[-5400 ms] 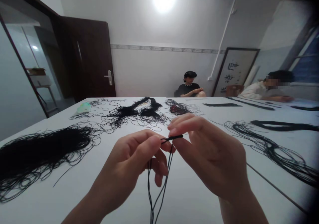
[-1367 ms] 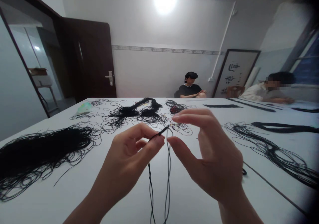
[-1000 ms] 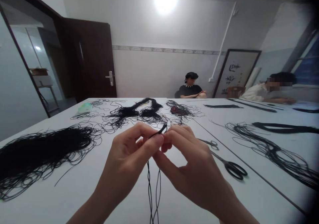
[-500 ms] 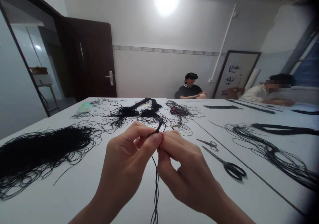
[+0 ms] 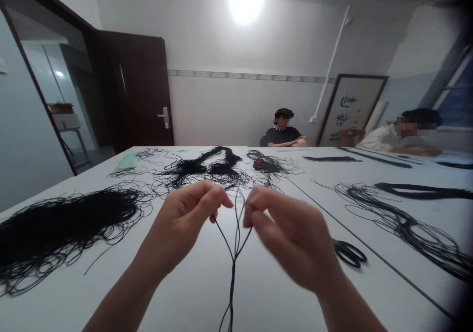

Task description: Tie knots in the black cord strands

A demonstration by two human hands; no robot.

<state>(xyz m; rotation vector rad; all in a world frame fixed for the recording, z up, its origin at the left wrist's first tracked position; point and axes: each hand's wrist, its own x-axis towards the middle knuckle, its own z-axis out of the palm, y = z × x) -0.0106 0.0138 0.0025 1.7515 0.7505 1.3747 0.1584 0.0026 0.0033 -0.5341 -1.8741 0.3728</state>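
Note:
Thin black cords (image 5: 233,278) run up from the bottom edge of the view and fan out from one junction between my hands. My left hand (image 5: 192,209) is closed, pinching a strand that slants to the left. With its fingers closed, my right hand (image 5: 284,228) grips a strand that slants to the right; this hand is slightly blurred. Other strands rise between the hands and curve near the fingertips, where some are smeared. Part of a pair of black-handled scissors (image 5: 351,253) shows beside my right wrist; their blades are hidden behind the hand.
A thick bundle of black cord (image 5: 66,218) covers the table's left side. Tangled black cords (image 5: 192,167) lie at the far middle, and a loose hank (image 5: 402,221) lies right. Two people sit beyond the table: one in black (image 5: 283,132), one in a light top (image 5: 384,137).
My hands were together, pinching the cords at one spot. Now they are apart, the strands spread between them in a fork. The small scissors have gone behind my right hand.

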